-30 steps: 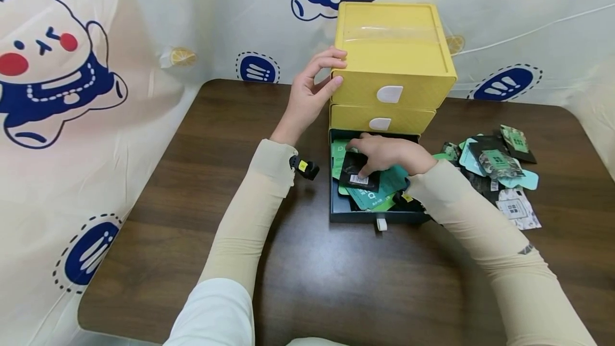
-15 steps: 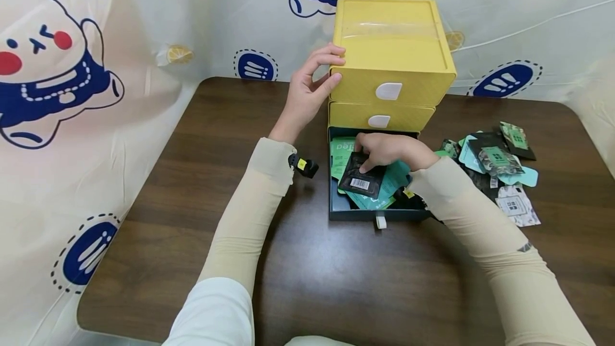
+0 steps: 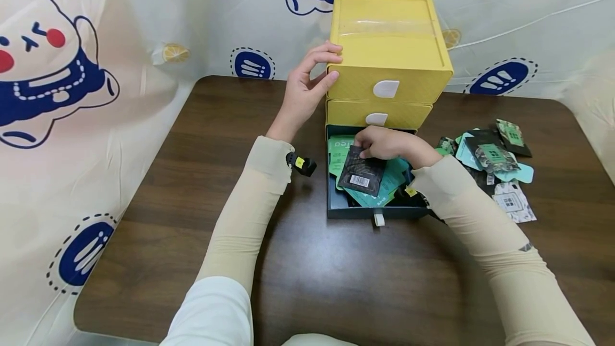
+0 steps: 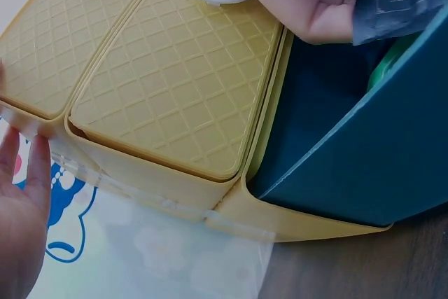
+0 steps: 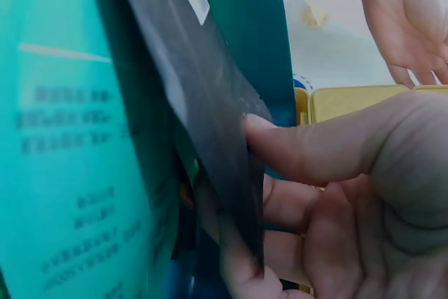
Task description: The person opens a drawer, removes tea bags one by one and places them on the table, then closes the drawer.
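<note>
My right hand (image 3: 391,144) pinches a black sachet (image 3: 360,174) with a barcode label, at its upper edge. In the right wrist view the thumb lies on one face of the sachet (image 5: 210,89) and the fingers are behind it. The sachet is tilted over green sachets (image 3: 338,148) and a teal sachet (image 3: 393,179) in the pulled-out dark blue drawer (image 3: 351,213). My left hand (image 3: 302,89) rests against the left side of the yellow drawer box (image 3: 389,47). Its fingers look fairly straight in the left wrist view, touching the box side.
Right of the drawer lies a loose pile of black, green and light blue sachets (image 3: 492,158), with a white patterned sachet (image 3: 513,202) at its front. Two upper drawers with white tabs (image 3: 386,88) are closed. A printed curtain (image 3: 202,9) hangs behind the brown table (image 3: 307,282).
The right hand's fingers have drawn in to the sachet's upper edge, and the sachet now shows more fully, turned slightly. The left hand keeps its place on the box. The head view shifted slightly.
</note>
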`<state>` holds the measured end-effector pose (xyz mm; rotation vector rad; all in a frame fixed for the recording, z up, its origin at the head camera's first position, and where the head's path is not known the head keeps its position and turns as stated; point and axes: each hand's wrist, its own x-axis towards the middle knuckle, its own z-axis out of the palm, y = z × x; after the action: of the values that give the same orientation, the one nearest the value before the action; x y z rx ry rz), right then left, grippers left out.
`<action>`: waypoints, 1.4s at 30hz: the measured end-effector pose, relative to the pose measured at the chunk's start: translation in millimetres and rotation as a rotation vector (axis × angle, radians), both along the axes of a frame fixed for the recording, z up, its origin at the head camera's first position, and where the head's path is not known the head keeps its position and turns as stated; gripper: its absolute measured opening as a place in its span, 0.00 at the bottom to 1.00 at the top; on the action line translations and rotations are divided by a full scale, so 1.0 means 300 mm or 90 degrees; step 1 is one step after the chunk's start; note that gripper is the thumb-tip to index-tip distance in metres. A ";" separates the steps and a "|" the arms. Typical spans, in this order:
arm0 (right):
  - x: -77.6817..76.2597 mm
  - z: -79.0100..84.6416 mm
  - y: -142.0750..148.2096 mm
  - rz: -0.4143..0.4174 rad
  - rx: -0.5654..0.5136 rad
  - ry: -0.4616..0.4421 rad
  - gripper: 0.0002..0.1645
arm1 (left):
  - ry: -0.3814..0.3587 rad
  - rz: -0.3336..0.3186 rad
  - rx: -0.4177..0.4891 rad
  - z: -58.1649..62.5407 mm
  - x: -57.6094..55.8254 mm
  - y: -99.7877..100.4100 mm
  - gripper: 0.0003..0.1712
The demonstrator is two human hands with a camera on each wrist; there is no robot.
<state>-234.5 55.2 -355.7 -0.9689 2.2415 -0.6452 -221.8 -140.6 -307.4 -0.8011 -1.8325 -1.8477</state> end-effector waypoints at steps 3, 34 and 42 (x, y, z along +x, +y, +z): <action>0.004 0.007 0.007 -0.013 -0.030 -0.019 0.05 | -0.001 -0.001 0.001 0.000 -0.001 0.001 0.11; 0.046 0.134 0.327 -0.245 -0.158 -0.029 0.10 | -0.003 -0.017 0.019 -0.001 0.001 0.001 0.11; 0.061 0.132 0.496 -0.357 -0.216 -0.050 0.11 | -0.005 -0.012 0.016 0.002 0.001 0.003 0.11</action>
<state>-216.2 203.9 -316.0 -0.4326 2.3824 -1.3165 -221.4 -139.8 -306.8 -0.8072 -1.8091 -1.8838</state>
